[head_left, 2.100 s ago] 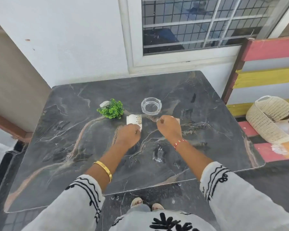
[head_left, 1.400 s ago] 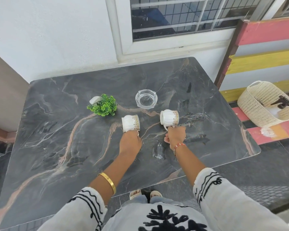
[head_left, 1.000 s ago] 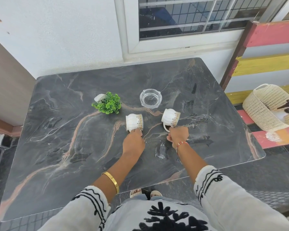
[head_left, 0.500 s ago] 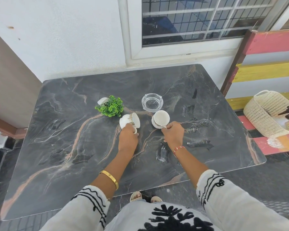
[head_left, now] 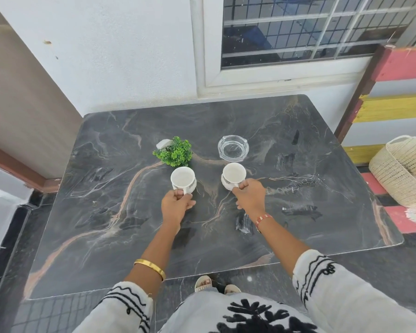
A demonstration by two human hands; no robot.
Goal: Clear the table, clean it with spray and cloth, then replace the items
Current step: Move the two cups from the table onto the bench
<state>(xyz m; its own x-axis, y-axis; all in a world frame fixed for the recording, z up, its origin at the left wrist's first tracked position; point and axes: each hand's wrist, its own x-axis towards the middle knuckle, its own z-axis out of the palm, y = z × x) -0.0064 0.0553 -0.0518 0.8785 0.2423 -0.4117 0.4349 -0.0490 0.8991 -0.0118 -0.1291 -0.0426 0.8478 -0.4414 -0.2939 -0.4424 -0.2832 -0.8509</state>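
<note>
Two white cups stand upright near the middle of the dark marble table (head_left: 298, 231). My left hand (head_left: 175, 207) grips the handle of the left cup (head_left: 183, 177). My right hand (head_left: 250, 197) holds the right cup (head_left: 234, 175) by its handle. Just behind the cups lie a small green plant (head_left: 175, 153), tipped on its side with its white pot pointing away, and a clear glass ashtray (head_left: 233, 148).
A woven cream basket (head_left: 404, 169) sits on a red, yellow and white striped bench (head_left: 394, 106) to the right of the table. A white wall and a barred window (head_left: 310, 27) stand behind the table. My feet show under the near edge.
Both cups went from lying tilted on their sides to standing upright with their mouths up. My hands stayed on the handles throughout.
</note>
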